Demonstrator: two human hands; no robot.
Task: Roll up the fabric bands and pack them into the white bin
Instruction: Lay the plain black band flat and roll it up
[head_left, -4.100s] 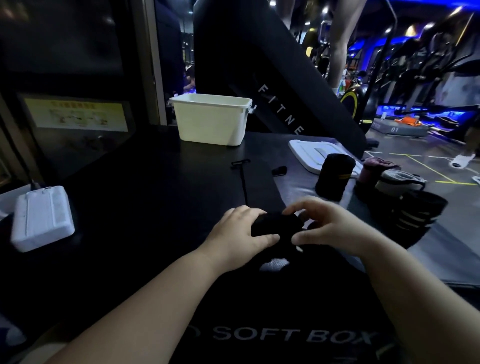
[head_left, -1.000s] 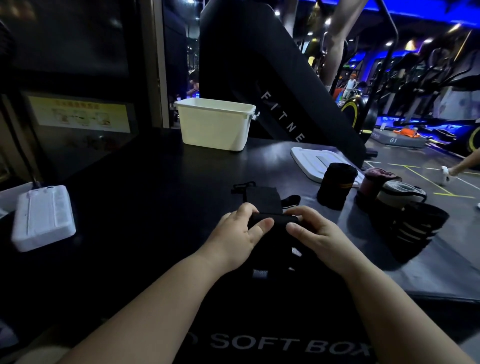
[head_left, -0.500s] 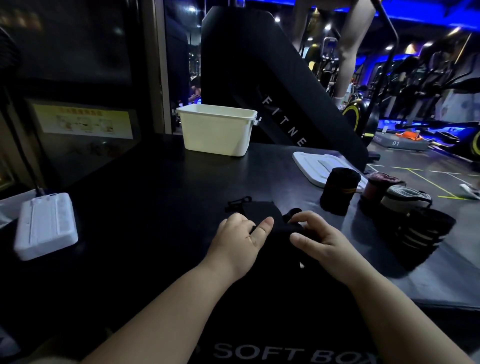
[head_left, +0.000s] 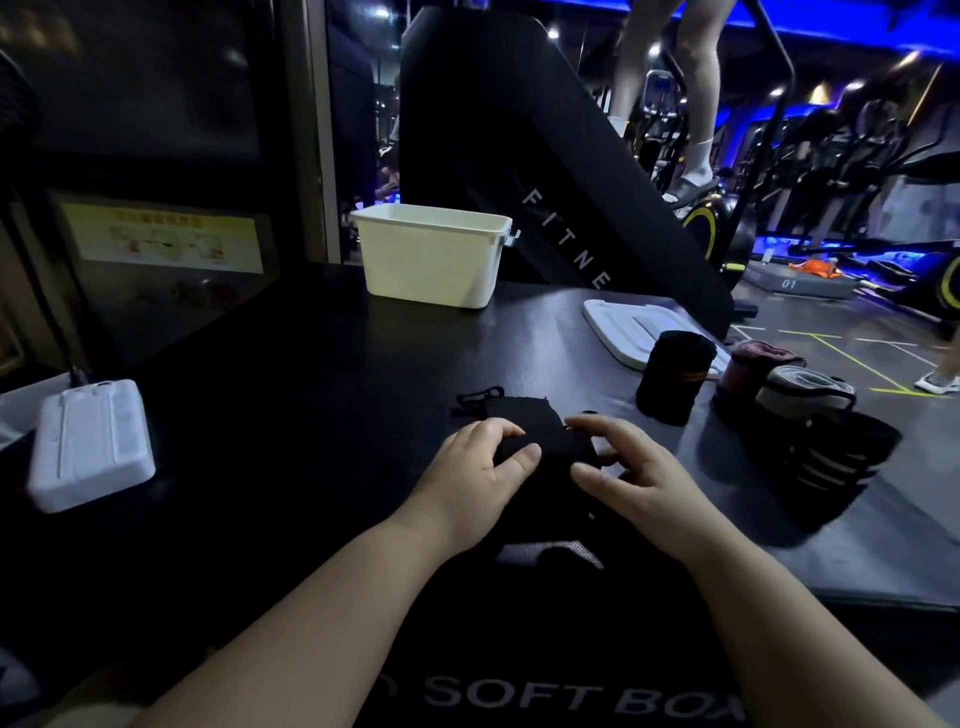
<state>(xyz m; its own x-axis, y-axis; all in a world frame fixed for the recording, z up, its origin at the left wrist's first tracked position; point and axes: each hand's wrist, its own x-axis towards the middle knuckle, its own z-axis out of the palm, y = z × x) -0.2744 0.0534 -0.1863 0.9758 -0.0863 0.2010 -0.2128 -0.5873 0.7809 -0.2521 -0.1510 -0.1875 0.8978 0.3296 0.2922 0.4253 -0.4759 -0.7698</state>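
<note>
We are gripping the half-rolled black band (head_left: 545, 447) on the table (head_left: 311, 395), left hand (head_left: 480, 470) and right hand (head_left: 631, 475) curling fingers (head_left: 501, 430) round each end, probably so the roll is not loosening; its tail is lying flat ahead. The white bin (head_left: 431, 265) is standing well apart, behind.

A gym: exercise bikes (head_left: 711, 228), a soft plyo box (head_left: 571, 701), and blue-lit machines.
</note>
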